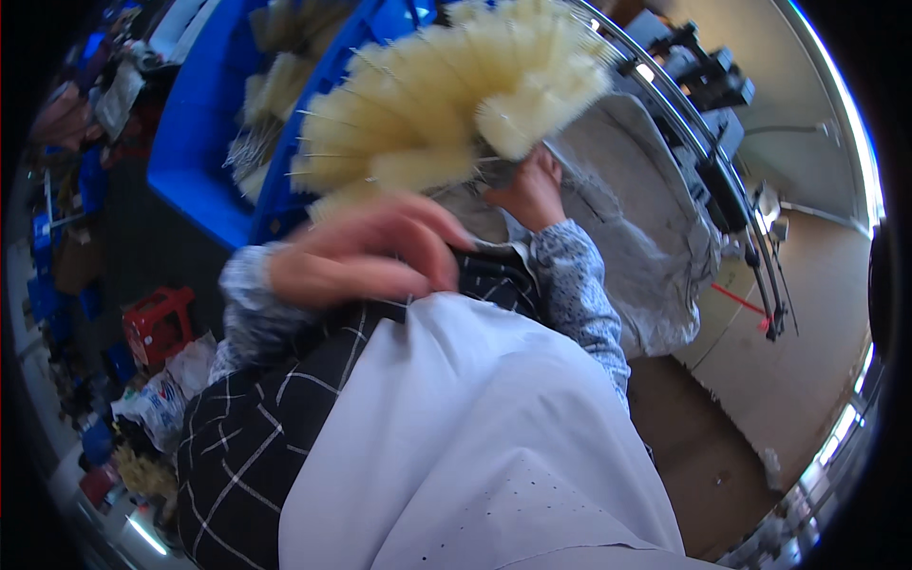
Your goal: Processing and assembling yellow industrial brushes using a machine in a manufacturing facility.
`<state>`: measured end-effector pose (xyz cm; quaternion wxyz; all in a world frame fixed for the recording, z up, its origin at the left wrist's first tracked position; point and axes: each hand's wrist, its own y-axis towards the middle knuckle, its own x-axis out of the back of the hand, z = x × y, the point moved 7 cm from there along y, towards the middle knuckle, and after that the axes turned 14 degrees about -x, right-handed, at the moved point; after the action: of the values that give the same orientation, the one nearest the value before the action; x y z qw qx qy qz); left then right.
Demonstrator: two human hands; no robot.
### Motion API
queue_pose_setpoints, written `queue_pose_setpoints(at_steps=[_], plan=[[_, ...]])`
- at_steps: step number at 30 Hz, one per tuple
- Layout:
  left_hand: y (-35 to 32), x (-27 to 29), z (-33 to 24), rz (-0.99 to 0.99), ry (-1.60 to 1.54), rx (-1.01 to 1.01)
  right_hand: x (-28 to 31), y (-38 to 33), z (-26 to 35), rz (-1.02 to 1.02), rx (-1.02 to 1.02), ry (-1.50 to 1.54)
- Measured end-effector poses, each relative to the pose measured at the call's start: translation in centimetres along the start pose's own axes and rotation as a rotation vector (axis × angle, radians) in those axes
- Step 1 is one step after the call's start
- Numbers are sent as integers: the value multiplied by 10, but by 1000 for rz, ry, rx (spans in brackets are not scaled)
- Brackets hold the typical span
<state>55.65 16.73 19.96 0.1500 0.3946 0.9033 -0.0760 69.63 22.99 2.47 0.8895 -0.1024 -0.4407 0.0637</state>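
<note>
My right hand (532,190) gripped a fan of cream brushes (446,104) by their wire stems, above the blue bin (204,142). My left hand (366,256) lay blurred, fingers loosely curled, on my apron (475,437).

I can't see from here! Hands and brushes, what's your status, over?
Right hand gripping the brushes, fanned out, by their wire stems. Left hand blurred, at the checked jacket, holding nothing visible. Blue bin behind holds more.

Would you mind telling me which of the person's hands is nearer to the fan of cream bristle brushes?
Right. The right hand grips the fan of cream bristle brushes at its base, holding it up. The left hand is lower, blurred, just beneath the brushes by the checked garment.
</note>
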Motion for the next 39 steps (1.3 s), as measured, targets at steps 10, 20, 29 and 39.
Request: queue_pose_setpoints(at_steps=[10, 20, 29, 39], plan=[[-108, 299, 119, -647, 1102, 229, -12, -4, -1, 5, 81, -97], [-90, 234, 93, -715, 1140, 423, -15, 0, -6, 50, 77, -3], [-107, 206, 120, -653, 959, 336, -9, -2, 0, 18, 75, 19], [-209, 319, 111, -640, 1406, 984, -10, -2, -6, 70, 23, -2]])
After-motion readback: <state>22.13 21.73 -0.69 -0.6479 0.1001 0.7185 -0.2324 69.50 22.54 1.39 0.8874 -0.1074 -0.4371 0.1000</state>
